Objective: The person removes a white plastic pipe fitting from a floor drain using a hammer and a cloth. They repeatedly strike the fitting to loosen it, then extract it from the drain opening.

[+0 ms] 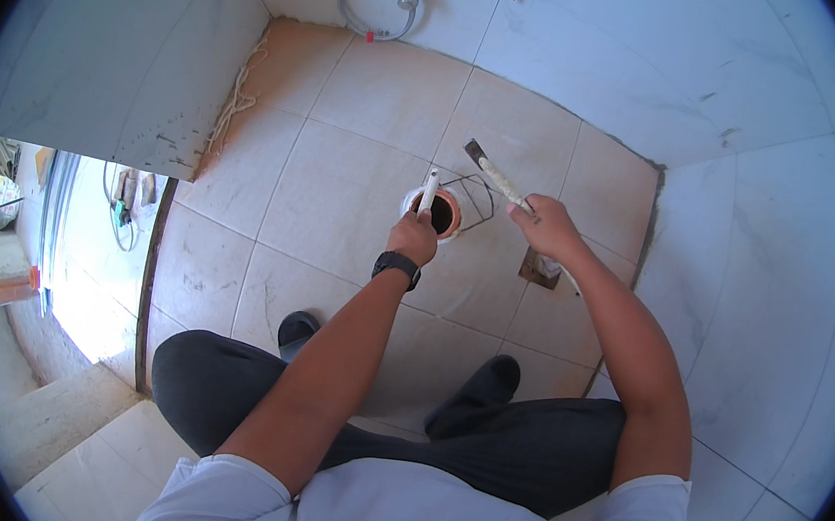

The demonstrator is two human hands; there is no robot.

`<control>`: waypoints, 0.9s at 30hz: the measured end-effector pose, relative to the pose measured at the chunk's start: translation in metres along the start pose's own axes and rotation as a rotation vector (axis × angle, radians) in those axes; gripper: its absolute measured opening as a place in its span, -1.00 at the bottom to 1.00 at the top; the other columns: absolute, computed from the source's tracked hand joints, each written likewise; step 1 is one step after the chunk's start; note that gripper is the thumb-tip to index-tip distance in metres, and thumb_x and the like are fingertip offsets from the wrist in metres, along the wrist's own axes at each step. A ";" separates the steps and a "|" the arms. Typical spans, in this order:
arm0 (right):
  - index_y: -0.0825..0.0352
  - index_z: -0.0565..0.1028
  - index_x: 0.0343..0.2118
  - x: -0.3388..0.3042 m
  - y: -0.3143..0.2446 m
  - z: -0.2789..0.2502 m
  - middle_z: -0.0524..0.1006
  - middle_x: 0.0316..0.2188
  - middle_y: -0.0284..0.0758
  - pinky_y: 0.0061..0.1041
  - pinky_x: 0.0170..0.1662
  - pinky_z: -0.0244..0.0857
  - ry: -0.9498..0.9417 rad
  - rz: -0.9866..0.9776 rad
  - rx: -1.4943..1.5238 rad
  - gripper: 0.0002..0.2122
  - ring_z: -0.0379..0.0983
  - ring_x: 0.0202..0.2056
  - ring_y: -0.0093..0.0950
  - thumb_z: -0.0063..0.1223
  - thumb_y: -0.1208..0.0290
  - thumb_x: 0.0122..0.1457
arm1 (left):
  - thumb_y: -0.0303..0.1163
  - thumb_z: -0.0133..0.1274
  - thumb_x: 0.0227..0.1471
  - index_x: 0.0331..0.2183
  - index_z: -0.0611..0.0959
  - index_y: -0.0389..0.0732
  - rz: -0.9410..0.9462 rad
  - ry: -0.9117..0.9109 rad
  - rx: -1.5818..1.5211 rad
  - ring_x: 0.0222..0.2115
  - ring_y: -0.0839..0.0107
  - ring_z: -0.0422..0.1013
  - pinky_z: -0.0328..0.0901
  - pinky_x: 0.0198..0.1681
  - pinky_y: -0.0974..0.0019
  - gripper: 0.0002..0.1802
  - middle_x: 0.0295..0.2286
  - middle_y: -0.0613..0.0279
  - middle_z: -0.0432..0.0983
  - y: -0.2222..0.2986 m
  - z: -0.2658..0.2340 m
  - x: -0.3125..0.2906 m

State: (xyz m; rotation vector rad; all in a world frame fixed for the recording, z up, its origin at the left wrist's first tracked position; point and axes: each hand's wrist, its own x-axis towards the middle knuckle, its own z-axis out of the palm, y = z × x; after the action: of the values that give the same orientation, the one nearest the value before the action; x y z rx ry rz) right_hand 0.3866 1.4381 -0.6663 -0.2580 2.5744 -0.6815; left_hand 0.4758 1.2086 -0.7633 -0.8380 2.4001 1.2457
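Observation:
My left hand [414,238], with a dark watch on its wrist, is closed around a short white rod [431,190] whose kind I cannot make out. The rod points away from me, over the left side of a round orange-brown pipe opening [455,212] set in the floor. White material lines part of the opening's edge. My right hand [549,227] grips a hammer [502,179], its handle wrapped in pale material and its dark head [474,150] raised to the far left of the hand, apart from the rod.
Dark lines [488,203] mark the beige floor tiles [364,190] beside the pipe. A square floor recess [540,269] lies under my right forearm. Valves with a grey hose [377,34] are on the far wall. Pale cord [234,107] lies along the left wall, and a doorway opens lower left.

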 end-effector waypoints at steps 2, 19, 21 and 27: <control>0.48 0.49 -0.38 0.002 0.002 0.000 0.51 -0.47 0.04 -0.17 -0.27 0.34 0.017 0.013 0.029 -0.52 0.48 -0.38 -0.02 0.13 0.00 0.19 | -0.03 -0.23 0.31 -0.19 0.57 -0.48 -0.010 0.003 -0.027 -0.14 -0.31 0.46 0.33 -0.04 -0.14 -0.39 -0.25 -0.41 0.54 -0.003 0.002 -0.001; 0.44 0.50 -0.33 0.008 0.005 -0.008 0.54 -0.49 -0.04 -0.18 -0.26 0.37 -0.075 0.068 0.076 -0.55 0.51 -0.38 -0.08 0.02 0.01 0.27 | -0.02 -0.25 0.30 -0.14 0.56 -0.44 0.026 0.014 -0.006 -0.12 -0.33 0.45 0.33 -0.02 -0.15 -0.40 -0.21 -0.44 0.53 -0.017 0.013 0.007; 0.43 0.51 -0.32 0.010 0.004 -0.007 0.56 -0.45 -0.03 -0.16 -0.23 0.37 -0.059 0.019 -0.079 -0.56 0.52 -0.34 -0.06 0.01 0.01 0.27 | -0.02 -0.25 0.30 -0.16 0.57 -0.46 0.016 0.021 -0.038 -0.13 -0.32 0.45 0.33 -0.02 -0.15 -0.38 -0.22 -0.44 0.53 -0.022 0.016 0.012; 0.44 0.53 -0.32 0.014 0.003 0.004 0.57 -0.38 0.03 -0.09 -0.17 0.37 -0.040 0.040 -0.189 -0.58 0.52 -0.25 0.00 0.01 0.05 0.27 | -0.02 -0.26 0.30 -0.20 0.62 -0.47 -0.077 -0.047 -0.181 -0.12 -0.29 0.46 0.32 0.00 -0.12 -0.36 -0.23 -0.42 0.54 -0.034 0.017 0.030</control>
State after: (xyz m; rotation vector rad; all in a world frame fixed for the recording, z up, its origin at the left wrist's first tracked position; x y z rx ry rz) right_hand 0.3761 1.4351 -0.6764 -0.2773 2.6002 -0.4140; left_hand 0.4737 1.1965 -0.8103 -0.9323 2.2214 1.4512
